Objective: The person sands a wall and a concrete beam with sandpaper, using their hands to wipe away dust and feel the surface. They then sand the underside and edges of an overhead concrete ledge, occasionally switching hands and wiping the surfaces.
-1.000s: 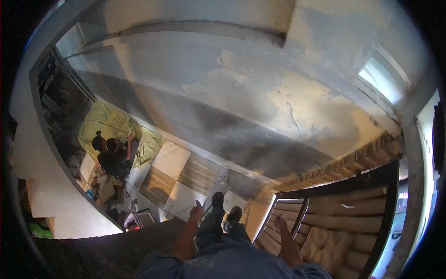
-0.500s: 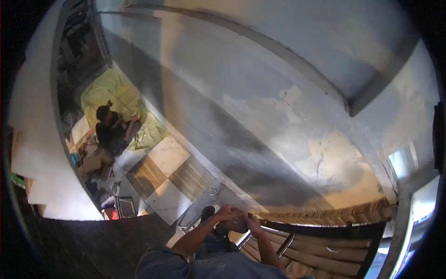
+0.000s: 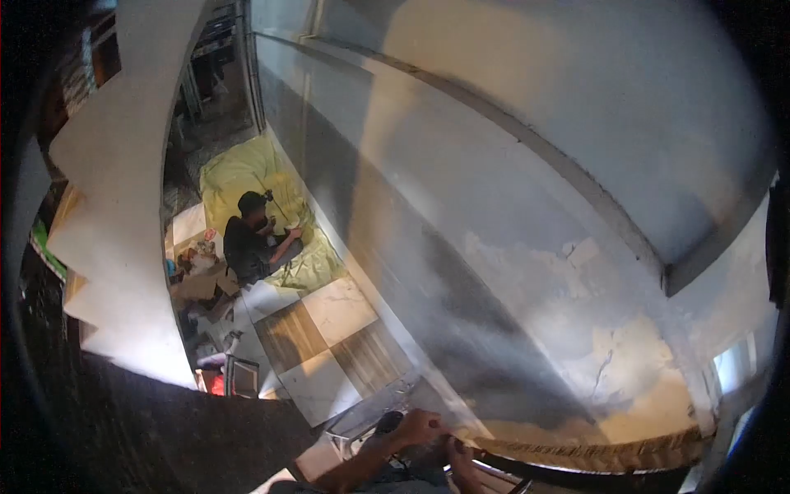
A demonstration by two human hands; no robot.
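Observation:
At the bottom of the head view, my left hand [image 3: 418, 428] is closed, with its fingertips pinched together towards the right. Close beside it, my right hand [image 3: 462, 458] is also closed, thumb and fingers pressed together. Something small and dark seems to lie at the fingertips, too small and dim to name. The hands are a short gap apart, held low in front of my body, with the dark tops of my legs or feet behind them.
Below me another person [image 3: 255, 239] sits on a yellow-green sheet [image 3: 239, 169] over tiled floor [image 3: 350, 309]. Clutter and a framed object [image 3: 242, 377] lie nearby. A patched grey wall [image 3: 494, 247] rises on the right; a pale scalloped panel [image 3: 123, 247] stands left.
My view has tilted, so the floor, person and wall sit further right and lower. My hands appear lower in view, and a small gap shows between them.

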